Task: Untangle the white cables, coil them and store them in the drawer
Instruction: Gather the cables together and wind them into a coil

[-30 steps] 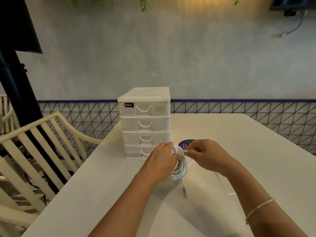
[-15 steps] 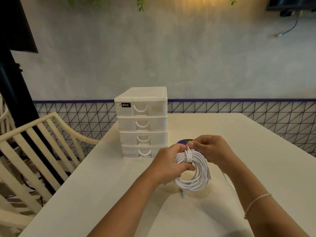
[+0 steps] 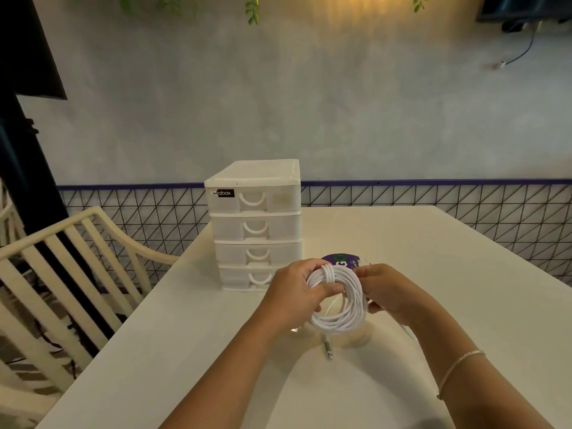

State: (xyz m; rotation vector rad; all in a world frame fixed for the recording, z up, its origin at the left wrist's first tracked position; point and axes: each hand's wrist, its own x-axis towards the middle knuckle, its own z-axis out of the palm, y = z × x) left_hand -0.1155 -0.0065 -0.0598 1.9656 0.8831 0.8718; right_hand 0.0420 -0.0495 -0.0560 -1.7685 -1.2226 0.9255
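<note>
While both hands work just in front of it, the white four-drawer plastic storage unit (image 3: 255, 226) serves as landmark for every place given below.

Item: pale cream rectangular worktop (image 3: 433, 274). It carries the drawer unit, which stands toward its far left part.

Item: cream slatted wooden chair (image 3: 62, 274). It stands to the left of the drawer unit, off the worktop's left edge.

Item: the drawer unit itself. Four drawers are stacked one above another, all pushed in, each with a curved white handle; a small black label (image 3: 224, 193) sits at the upper left of the top drawer's front.

Item: left hand (image 3: 294, 292). It is in front of the bottom drawer, fingers and thumb curled round the left side of the coil, where a few turns of cable wrap across the bundle.

Item: right hand (image 3: 390, 292). It is to the front right of the drawer unit, fingers curled on the right side of the coil; a thin silver bracelet (image 3: 458, 366) circles its wrist.

Item: coil of round white cable (image 3: 340, 301). It is held between the two hands, above the worktop, in front and a little right of the bottom drawer, wound in several loops.

Item: purple round disc with green print (image 3: 340, 261). It lies on the worktop just right of the bottom drawer, partly hidden behind the hands and coil.

Item: silver cable plug (image 3: 328, 351). It hangs below the coil, nearer the viewer than the drawer unit; whether it touches the worktop cannot be told.
</note>
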